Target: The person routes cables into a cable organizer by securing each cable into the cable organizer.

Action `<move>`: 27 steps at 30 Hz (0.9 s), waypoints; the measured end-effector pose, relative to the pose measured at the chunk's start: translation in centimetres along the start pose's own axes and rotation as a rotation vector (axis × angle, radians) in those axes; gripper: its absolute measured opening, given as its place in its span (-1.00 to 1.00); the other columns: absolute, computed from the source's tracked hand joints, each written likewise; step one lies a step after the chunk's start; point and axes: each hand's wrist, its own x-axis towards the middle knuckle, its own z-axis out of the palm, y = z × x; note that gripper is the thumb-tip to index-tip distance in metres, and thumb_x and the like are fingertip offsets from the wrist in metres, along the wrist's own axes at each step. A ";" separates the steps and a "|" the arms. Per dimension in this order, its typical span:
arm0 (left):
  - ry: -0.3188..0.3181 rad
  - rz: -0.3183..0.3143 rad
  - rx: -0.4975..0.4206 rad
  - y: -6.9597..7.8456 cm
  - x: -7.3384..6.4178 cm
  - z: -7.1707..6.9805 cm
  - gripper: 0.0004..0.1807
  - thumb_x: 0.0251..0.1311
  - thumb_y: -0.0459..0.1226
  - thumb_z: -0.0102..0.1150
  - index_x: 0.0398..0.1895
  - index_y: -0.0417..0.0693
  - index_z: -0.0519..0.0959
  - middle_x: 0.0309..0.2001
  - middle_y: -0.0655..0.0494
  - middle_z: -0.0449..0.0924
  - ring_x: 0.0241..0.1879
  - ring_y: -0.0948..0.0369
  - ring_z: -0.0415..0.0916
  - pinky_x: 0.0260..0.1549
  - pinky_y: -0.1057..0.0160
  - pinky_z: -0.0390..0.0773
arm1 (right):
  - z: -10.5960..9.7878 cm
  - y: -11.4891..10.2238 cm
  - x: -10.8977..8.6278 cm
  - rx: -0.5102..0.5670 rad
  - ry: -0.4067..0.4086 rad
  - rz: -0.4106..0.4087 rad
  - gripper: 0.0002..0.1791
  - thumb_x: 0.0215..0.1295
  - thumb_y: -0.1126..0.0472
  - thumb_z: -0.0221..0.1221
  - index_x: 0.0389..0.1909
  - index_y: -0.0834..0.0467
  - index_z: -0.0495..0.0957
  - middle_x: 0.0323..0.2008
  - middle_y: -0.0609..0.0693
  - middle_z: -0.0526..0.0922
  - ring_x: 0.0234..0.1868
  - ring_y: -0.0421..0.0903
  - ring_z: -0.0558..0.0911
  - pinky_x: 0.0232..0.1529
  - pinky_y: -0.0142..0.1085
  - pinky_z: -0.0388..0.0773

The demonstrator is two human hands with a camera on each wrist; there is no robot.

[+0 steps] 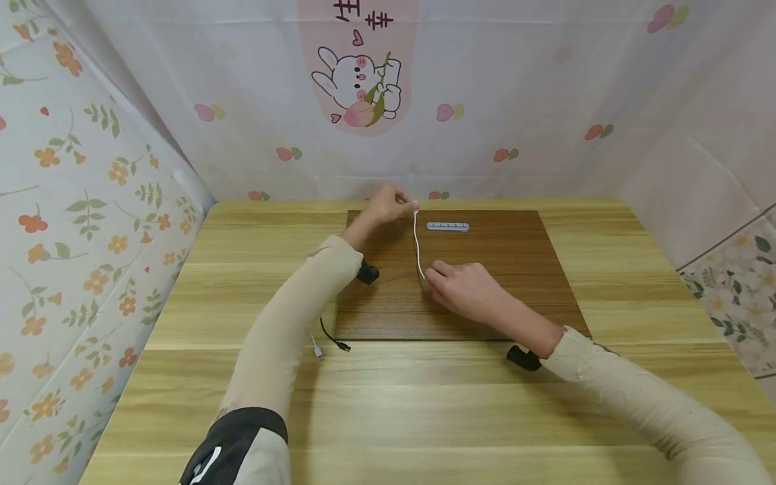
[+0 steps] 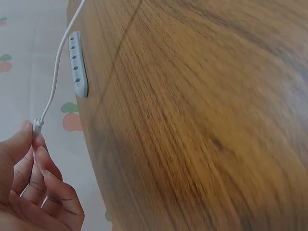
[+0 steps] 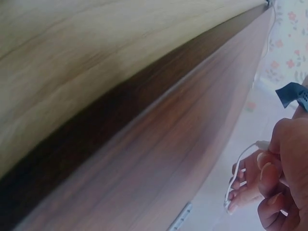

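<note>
The white cable, its far connector pinched in the left hand and its near end in the right hand, spans above the wood-grain board, left of the slotted cable clip; an uneven pull could slip the small connector free.

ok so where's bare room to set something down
Bare table shows right of the brown board and in front, between left sleeve and right sleeve. Crowded: the board's middle and back, where left hand and right hand pinch the white cable near the clip strip, and by its front-left corner, where a black plug and white plug lie.
</note>
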 end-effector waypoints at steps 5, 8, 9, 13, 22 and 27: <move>-0.013 -0.020 0.005 0.1 0.7 0.7 -0.72 0.43 -0.21 0.25 -0.16 -0.33 0.71 -0.19 -0.16 0.66 -0.25 0.01 0.60 -0.27 0.19 0.57 | 0.1 0.5 -0.4 -0.005 -0.021 0.019 -0.76 0.26 0.21 0.42 -0.29 0.19 0.52 -0.44 -0.01 0.47 -0.71 -0.20 0.34 -0.75 -0.34 0.28; -0.023 -0.020 0.007 0.3 1.0 1.1 -0.71 0.44 -0.21 0.23 -0.14 -0.32 0.72 -0.18 -0.18 0.68 -0.21 -0.04 0.63 -0.29 0.20 0.57 | 0.1 0.8 -0.6 -0.005 -0.028 0.031 -0.76 0.25 0.23 0.42 -0.30 0.19 0.51 -0.43 -0.01 0.48 -0.71 -0.20 0.32 -0.75 -0.32 0.27; -0.024 -0.016 0.009 0.4 1.1 1.2 -0.71 0.44 -0.21 0.23 -0.14 -0.32 0.72 -0.18 -0.19 0.69 -0.20 -0.05 0.63 -0.31 0.21 0.55 | 0.1 0.8 -0.7 -0.006 -0.031 0.033 -0.76 0.25 0.23 0.42 -0.30 0.19 0.51 -0.43 0.00 0.47 -0.71 -0.19 0.32 -0.75 -0.32 0.27; -0.025 -0.012 0.008 0.6 1.6 1.8 -0.71 0.43 -0.21 0.25 -0.16 -0.33 0.72 -0.22 -0.21 0.70 -0.25 -0.06 0.64 -0.37 0.22 0.53 | 0.1 1.2 -0.8 -0.010 -0.052 0.032 -0.78 0.25 0.26 0.40 -0.31 0.20 0.51 -0.45 0.00 0.46 -0.71 -0.19 0.33 -0.75 -0.31 0.29; 0.014 -0.076 0.108 0.7 2.5 3.7 -0.73 0.42 -0.14 0.27 -0.30 -0.15 0.78 -0.41 0.04 0.67 -0.49 0.21 0.42 -0.46 0.30 0.37 | 0.1 1.8 -1.4 0.005 -0.058 0.042 -0.78 0.25 0.27 0.38 -0.34 0.18 0.48 -0.48 -0.03 0.44 -0.71 -0.21 0.30 -0.75 -0.31 0.26; 0.008 -0.122 0.123 0.6 3.0 4.4 -0.67 0.42 -0.11 0.25 -0.48 -0.08 0.74 -0.66 0.15 0.42 -0.64 0.25 0.21 -0.56 0.32 0.23 | -0.2 2.0 -1.7 0.023 -0.048 0.045 -0.80 0.23 0.29 0.38 -0.31 0.19 0.51 -0.47 -0.02 0.45 -0.71 -0.21 0.32 -0.75 -0.31 0.28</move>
